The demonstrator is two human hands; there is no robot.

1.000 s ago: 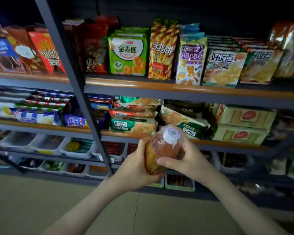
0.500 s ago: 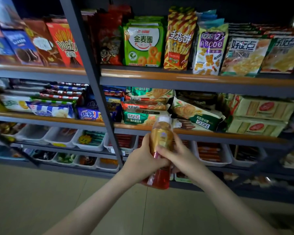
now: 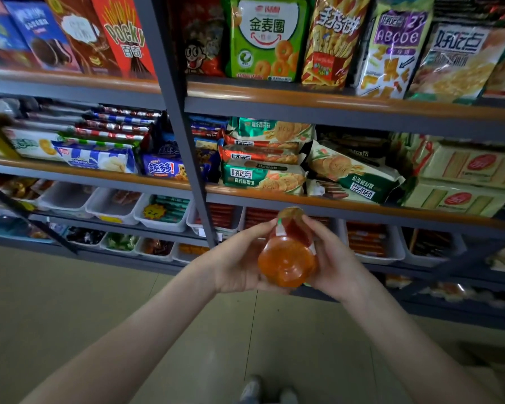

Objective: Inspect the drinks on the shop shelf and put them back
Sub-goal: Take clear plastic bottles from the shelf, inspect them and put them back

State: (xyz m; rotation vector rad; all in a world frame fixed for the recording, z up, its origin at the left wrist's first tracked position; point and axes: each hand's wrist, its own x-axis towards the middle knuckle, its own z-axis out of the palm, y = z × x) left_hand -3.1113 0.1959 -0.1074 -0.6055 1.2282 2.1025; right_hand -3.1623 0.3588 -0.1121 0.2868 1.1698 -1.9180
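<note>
Fingers: those of the left hand (image 3: pixel 239 263) and the right hand (image 3: pixel 336 263) are curled round one bottle from either side, fingertips (image 3: pixel 263 228) closed on its far end, nothing else touched.
Shelf unit (image 3: pixel 333 103): grey frame with wood-edged boards, filling the upper half of the frame; a grey upright (image 3: pixel 181 141) runs through the middle.
Floor (image 3: pixel 70 301): pale tiles across the lower frame.
Snack packets: a green bag (image 3: pixel 264 39) at top centre, a red Pocky box (image 3: pixel 126 36) at upper left, biscuit packs on the middle board.
White bins (image 3: pixel 161 217): in rows under the middle board, left of the hands.
Bottle (image 3: pixel 286 263): orange drink, lower centre, off the shelf and in front of it, tipped so its base faces the camera.
Shoes (image 3: pixel 251 389): blurred, at the bottom edge.
</note>
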